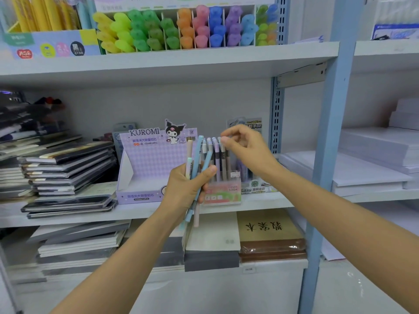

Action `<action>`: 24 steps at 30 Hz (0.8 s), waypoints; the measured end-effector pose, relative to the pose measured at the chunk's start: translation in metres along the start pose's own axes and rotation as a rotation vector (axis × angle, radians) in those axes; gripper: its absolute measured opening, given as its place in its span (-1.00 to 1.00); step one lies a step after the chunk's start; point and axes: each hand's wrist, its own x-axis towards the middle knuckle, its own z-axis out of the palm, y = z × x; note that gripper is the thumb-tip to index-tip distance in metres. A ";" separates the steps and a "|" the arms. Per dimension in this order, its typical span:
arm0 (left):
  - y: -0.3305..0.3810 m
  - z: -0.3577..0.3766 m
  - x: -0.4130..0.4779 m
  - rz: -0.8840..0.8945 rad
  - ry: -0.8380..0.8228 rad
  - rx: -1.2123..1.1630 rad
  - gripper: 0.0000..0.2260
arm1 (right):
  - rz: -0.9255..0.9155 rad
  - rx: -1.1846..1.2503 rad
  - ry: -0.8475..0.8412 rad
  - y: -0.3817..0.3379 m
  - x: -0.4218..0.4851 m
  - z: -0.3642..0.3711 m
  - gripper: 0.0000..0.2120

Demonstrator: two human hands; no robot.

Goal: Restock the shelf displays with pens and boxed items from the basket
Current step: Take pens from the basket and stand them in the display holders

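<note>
- Left grip (188, 186) was clamped round a loose bundle of pastel pens (199, 148), blue, pink and mint, which fanned upward from the fist while their lower ends stuck out beneath it.
- Right grip (244, 143) hung just behind and to the right, its fingers bent and its thumb tip at the caps of the standing pens (218, 159); I could not tell whether it pinched one or merely touched it.
- Those standing pens stood upright in a row in the pink Fruit Soda box (223, 197), which sat at the front edge of the middle shelf (260, 201), partly hidden by the left grip.
- Just to the left of it stood the lilac Kuromi display box (145, 168), touching or nearly touching the pink one; I saw nothing in the part of its tray that showed.
- Further left on the same shelf lay slanting stacks of dark notebooks (68, 168).
- Below, I saw a brown wrapped pad (269, 234) with large characters on it.
- On the upper shelf, farthest off, were bright highlighters (181, 28), sorted by colour in a divided tray.
</note>
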 end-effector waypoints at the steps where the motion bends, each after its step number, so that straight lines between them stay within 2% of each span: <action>1: 0.001 0.002 -0.001 0.008 -0.009 0.004 -0.81 | 0.057 0.070 -0.100 -0.005 -0.003 0.000 -0.83; 3: 0.003 0.006 -0.003 0.023 -0.035 0.008 -0.81 | 0.129 0.126 -0.278 -0.011 -0.010 0.001 -0.81; 4: 0.004 0.007 -0.004 0.022 -0.049 0.002 -0.81 | 0.133 0.144 -0.309 -0.011 -0.012 0.001 -0.83; 6: 0.008 0.007 -0.005 -0.007 -0.072 -0.026 -0.85 | 0.152 0.244 -0.241 -0.013 -0.011 -0.004 -0.89; 10: 0.013 -0.007 -0.005 -0.075 -0.050 -0.089 -0.83 | 0.223 0.483 0.017 -0.013 -0.005 -0.024 -0.92; 12: 0.014 -0.013 -0.005 -0.076 0.035 -0.124 -0.86 | 0.224 0.484 0.002 -0.009 -0.007 -0.032 -0.92; 14: 0.015 -0.015 -0.004 -0.075 0.148 -0.164 -0.81 | 0.247 0.444 -0.129 -0.004 -0.012 -0.036 -0.95; 16: 0.018 -0.014 -0.003 -0.064 0.228 -0.268 -0.81 | 0.269 0.358 -0.332 -0.001 -0.021 -0.037 -0.98; 19: 0.022 -0.008 -0.002 -0.037 0.247 -0.320 -0.86 | 0.246 0.266 -0.645 0.002 -0.035 -0.031 -0.97; 20: 0.022 -0.005 -0.002 -0.035 0.237 -0.290 -0.84 | 0.221 0.250 -0.697 0.000 -0.038 -0.027 -0.96; 22: 0.021 0.000 -0.004 -0.027 0.196 -0.207 -0.81 | 0.138 0.216 -0.628 -0.006 -0.039 -0.020 -0.89; 24: 0.022 0.006 -0.006 0.004 0.131 -0.133 -0.84 | 0.071 0.212 -0.411 -0.017 -0.035 -0.014 -0.84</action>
